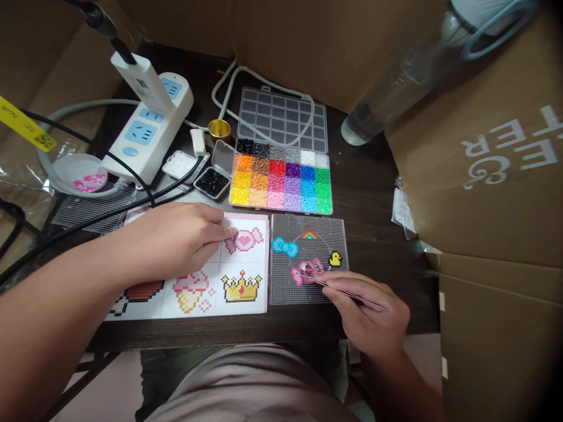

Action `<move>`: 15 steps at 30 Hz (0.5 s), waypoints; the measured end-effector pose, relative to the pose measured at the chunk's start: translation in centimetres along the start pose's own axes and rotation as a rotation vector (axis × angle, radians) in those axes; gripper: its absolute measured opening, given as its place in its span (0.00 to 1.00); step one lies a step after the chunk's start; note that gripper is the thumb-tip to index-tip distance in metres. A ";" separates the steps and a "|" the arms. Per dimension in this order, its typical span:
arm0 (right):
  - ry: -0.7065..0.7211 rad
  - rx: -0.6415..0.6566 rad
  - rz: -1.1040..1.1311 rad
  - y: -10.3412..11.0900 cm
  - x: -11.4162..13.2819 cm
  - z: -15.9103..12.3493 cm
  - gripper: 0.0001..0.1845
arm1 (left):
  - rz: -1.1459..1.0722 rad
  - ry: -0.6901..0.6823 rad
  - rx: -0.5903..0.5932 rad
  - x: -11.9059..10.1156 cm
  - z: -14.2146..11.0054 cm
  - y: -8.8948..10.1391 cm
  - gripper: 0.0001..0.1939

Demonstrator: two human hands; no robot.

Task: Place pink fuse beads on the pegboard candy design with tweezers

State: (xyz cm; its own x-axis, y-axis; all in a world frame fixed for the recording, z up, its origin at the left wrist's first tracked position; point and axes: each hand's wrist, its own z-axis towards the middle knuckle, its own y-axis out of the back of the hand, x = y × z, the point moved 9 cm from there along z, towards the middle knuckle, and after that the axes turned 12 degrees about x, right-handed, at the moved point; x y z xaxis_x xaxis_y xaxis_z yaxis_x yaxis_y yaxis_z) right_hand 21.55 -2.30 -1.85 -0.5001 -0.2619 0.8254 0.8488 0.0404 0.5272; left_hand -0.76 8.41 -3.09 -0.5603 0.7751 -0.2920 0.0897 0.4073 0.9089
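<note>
My left hand (189,237) rests on a pattern sheet (189,305), its index finger stretched out to the edge of the printed pink candy (244,240) and its other fingers curled. It holds nothing. My right hand (369,310) grips thin tweezers (347,295), whose tips reach the pink bead candy (303,272) on the clear pegboard (281,293). Whether a bead sits between the tips is too small to tell. Also on the pegboard are a blue bead bow (285,247), a small rainbow (309,235) and a yellow duck (335,258).
Behind the pegboard stands an open bead box (281,208) with sorted colours. Small boxes of white beads (179,164) and black beads (213,182), a gold cup (219,130), a power strip (153,126) and cables lie left. A clear bottle (378,99) and cardboard walls (492,223) stand right.
</note>
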 end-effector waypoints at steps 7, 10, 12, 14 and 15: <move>-0.004 0.005 -0.009 -0.1 0.0 0.1 0.14 | 0.030 0.004 0.013 0.1 0.0 -0.2 0.23; -0.010 0.002 -0.011 -0.1 -0.1 0.1 0.14 | -0.003 0.007 0.006 0.2 0.0 -0.2 0.21; -0.011 0.001 -0.007 -0.1 -0.1 0.0 0.15 | -0.023 0.010 0.006 0.3 0.0 -0.2 0.20; -0.007 0.003 -0.001 -0.1 -0.1 -0.1 0.15 | -0.022 0.010 0.009 0.2 0.0 -0.2 0.20; -0.006 0.002 0.000 -0.1 -0.1 -0.1 0.15 | -0.018 0.010 0.010 0.2 0.0 -0.2 0.20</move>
State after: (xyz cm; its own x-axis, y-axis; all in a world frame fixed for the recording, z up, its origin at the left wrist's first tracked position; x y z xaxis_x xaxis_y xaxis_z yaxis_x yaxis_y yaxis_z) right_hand 21.54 -2.39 -2.00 -0.5013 -0.2564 0.8264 0.8484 0.0424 0.5277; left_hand -0.92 8.50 -3.34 -0.5701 0.7627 -0.3055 0.0877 0.4262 0.9004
